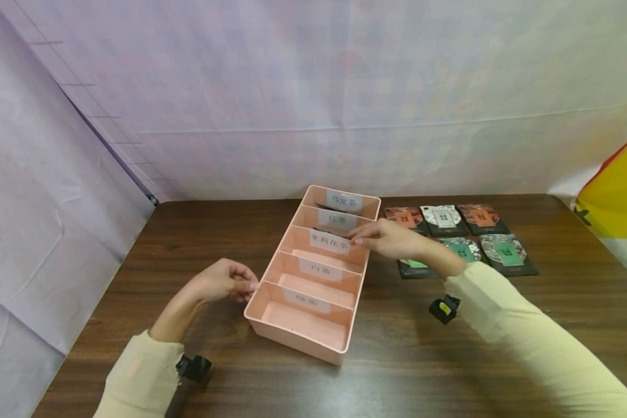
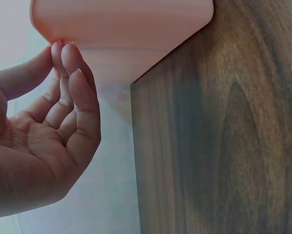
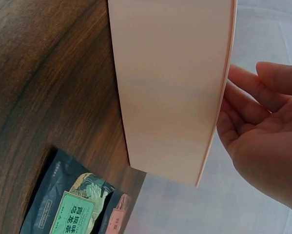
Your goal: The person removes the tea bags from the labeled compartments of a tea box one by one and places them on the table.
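Observation:
A long pink divided box [image 1: 299,342] lies at a slant on the table, its compartments marked with white paper labels. With thumb and fingertips, my left hand [image 1: 224,281] pinches the rim on the box's near left side; the left wrist view shows the same pinch on the box edge [image 2: 121,29]. My right hand [image 1: 392,239] reaches over the right rim, fingertips inside by a dark packet [image 1: 330,233] in the second compartment from the back. In the right wrist view its thumb stands apart from the fingers, whose tips are hidden behind the box wall [image 3: 170,92].
Right of the box, several flat dark tea packets lie in two rows, among them a white-fronted one [image 1: 441,217] and a green-labelled one [image 1: 507,252]. Another dark edge [image 1: 326,207] shows in the rearmost compartment. A pale curtain [image 1: 292,116] hangs behind the wooden table [image 1: 209,232].

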`<move>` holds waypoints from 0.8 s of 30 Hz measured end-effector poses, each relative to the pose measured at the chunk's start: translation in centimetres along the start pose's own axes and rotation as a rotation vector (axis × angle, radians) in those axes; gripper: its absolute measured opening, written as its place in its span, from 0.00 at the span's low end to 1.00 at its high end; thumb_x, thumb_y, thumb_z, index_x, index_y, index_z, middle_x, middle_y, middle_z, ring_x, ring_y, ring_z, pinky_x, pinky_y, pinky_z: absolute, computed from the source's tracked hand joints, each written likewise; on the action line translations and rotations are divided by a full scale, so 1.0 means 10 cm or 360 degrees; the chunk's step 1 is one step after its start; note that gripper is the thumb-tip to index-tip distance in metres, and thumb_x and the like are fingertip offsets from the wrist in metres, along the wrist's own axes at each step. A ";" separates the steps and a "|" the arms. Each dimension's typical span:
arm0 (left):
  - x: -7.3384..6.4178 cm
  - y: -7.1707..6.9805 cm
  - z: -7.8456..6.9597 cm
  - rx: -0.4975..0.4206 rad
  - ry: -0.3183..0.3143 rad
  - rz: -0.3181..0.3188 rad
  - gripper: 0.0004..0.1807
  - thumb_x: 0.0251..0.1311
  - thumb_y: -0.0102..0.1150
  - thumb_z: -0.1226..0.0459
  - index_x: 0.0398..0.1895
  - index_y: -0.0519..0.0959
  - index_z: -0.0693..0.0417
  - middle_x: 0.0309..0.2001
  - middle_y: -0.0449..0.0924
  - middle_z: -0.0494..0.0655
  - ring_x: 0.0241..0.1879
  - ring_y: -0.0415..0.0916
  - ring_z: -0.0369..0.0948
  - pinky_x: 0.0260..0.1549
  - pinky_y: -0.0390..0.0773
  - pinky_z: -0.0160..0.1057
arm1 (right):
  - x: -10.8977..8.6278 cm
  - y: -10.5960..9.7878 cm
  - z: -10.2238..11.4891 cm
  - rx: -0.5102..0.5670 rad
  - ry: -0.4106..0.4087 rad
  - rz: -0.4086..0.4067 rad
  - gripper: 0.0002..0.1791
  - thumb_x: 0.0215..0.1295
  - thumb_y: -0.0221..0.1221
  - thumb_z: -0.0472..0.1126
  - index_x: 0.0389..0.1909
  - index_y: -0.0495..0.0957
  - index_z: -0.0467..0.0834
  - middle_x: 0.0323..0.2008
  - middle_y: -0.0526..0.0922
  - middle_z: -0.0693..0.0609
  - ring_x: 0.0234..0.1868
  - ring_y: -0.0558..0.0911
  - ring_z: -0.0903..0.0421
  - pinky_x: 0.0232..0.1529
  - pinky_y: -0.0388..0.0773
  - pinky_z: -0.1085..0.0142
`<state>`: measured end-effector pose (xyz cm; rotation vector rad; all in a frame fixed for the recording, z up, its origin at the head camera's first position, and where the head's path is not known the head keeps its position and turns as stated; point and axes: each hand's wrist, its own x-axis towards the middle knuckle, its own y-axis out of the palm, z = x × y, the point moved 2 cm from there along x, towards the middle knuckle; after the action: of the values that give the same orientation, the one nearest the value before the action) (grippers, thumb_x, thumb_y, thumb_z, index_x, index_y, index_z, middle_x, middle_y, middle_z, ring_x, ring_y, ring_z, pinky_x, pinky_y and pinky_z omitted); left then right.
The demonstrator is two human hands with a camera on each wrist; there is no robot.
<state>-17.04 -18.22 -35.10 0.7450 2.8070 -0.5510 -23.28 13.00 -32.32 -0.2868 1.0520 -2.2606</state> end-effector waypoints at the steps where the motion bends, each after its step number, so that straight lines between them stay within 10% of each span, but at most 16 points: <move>1: 0.00 0.00 0.00 -0.0004 -0.0002 0.0001 0.08 0.57 0.53 0.76 0.33 0.73 0.79 0.21 0.76 0.46 0.22 0.73 0.36 0.24 0.77 0.35 | 0.00 0.00 0.00 -0.0001 0.0002 -0.0002 0.15 0.67 0.48 0.36 0.47 0.77 0.33 0.54 0.74 0.40 0.58 0.68 0.42 0.56 0.64 0.50; 24: -0.01 0.00 -0.03 0.0002 -0.0003 -0.0001 0.07 0.56 0.52 0.76 0.33 0.73 0.80 0.21 0.76 0.46 0.21 0.73 0.35 0.24 0.77 0.34 | -0.01 -0.01 0.01 0.0034 -0.0014 -0.0055 0.15 0.65 0.48 0.32 0.47 0.76 0.29 0.51 0.75 0.37 0.55 0.71 0.42 0.54 0.67 0.52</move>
<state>-16.94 -18.16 -34.84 0.7435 2.8056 -0.5537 -23.19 13.07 -32.23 -0.3080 1.0251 -2.2980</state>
